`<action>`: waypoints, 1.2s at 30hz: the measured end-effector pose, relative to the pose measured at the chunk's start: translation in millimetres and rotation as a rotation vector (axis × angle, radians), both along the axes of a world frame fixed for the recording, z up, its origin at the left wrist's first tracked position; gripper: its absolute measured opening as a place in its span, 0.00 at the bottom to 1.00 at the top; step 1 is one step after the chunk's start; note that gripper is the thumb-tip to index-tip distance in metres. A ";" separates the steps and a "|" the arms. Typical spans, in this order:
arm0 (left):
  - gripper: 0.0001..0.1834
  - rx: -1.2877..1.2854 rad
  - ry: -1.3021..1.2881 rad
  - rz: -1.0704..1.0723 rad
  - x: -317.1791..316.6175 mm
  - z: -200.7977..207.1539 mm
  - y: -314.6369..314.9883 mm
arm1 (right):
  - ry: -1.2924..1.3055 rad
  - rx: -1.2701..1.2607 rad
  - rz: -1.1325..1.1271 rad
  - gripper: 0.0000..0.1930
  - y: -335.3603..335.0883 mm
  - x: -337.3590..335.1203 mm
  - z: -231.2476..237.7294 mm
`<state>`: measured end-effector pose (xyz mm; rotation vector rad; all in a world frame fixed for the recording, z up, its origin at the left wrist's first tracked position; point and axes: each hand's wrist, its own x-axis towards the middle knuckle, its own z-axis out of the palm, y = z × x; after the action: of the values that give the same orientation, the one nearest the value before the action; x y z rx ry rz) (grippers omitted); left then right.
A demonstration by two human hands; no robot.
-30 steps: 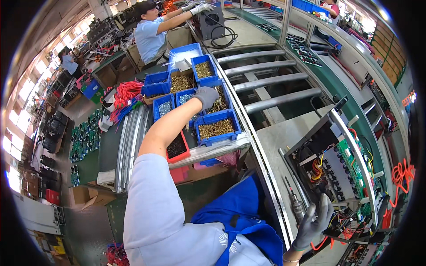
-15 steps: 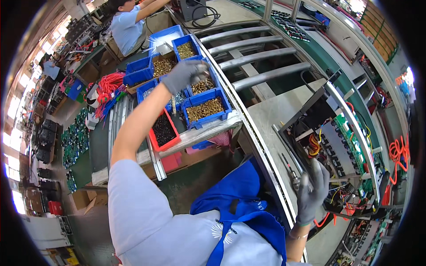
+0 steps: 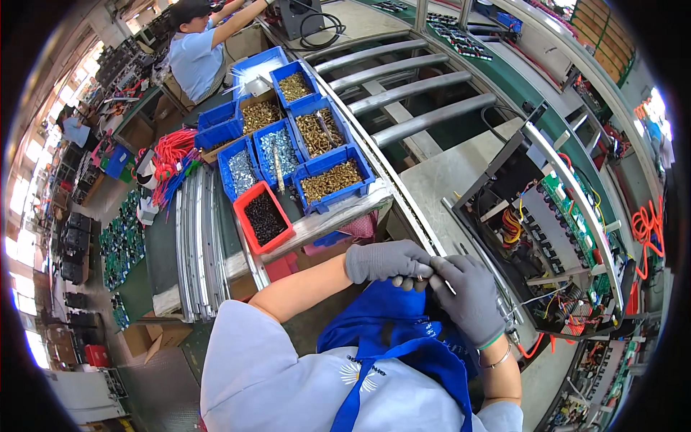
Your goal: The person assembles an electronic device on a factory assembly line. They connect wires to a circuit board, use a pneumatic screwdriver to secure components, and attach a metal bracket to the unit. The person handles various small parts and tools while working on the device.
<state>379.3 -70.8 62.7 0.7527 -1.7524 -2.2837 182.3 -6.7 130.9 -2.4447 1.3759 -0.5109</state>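
My left hand [image 3: 389, 263] and my right hand [image 3: 469, 295], both in grey gloves, meet in front of my blue apron [image 3: 381, 317]. A small brass-coloured screw [image 3: 420, 278] shows at the left fingertips, which are closed on it. The right thumb and fingers are bent in and touch the left fingertips; whether they grip anything is hidden. Beyond my left forearm stand blue bins: one holds brass screws [image 3: 332, 181], the one behind it larger brass-coloured parts [image 3: 317, 137]. Silvery hardware [image 3: 279, 151] fills another, and a red bin [image 3: 241, 209] holds black screws.
To my right, an open black-framed unit [image 3: 533, 223] with circuit boards and wires rests on the metal worktop [image 3: 446, 173]. Beside it lies a screwdriver-like tool [image 3: 509, 324]. Steel rollers [image 3: 432, 129] stretch ahead. Metal strips [image 3: 194, 245] lie left of the bins; another person [image 3: 198, 57] works farther off.
My left hand has come back from the brass-parts bin to my right hand, with a small screw now showing in its fingers. My right hand has moved left and its fingers have bent in.
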 end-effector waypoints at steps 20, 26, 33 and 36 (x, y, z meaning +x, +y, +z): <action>0.27 0.624 0.524 0.448 14.4 -60.1 34.1 | -0.538 -0.570 -0.661 0.25 -105.1 -62.2 47.4; 0.27 0.577 0.404 0.514 23.8 -69.4 34.4 | -0.476 -0.559 -0.749 0.25 -95.2 -66.7 51.4; 0.27 0.589 0.411 0.509 19.4 -80.1 34.5 | -0.572 -0.913 -0.653 0.21 -94.6 -74.2 75.0; 0.27 0.606 0.382 0.520 17.5 -76.3 31.3 | -0.328 -1.055 -0.672 0.16 -111.1 -105.5 68.7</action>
<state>396.9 -39.6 -13.6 0.6856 -0.6029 -2.3578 76.8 -117.8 199.7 -2.2163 2.0840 -2.1363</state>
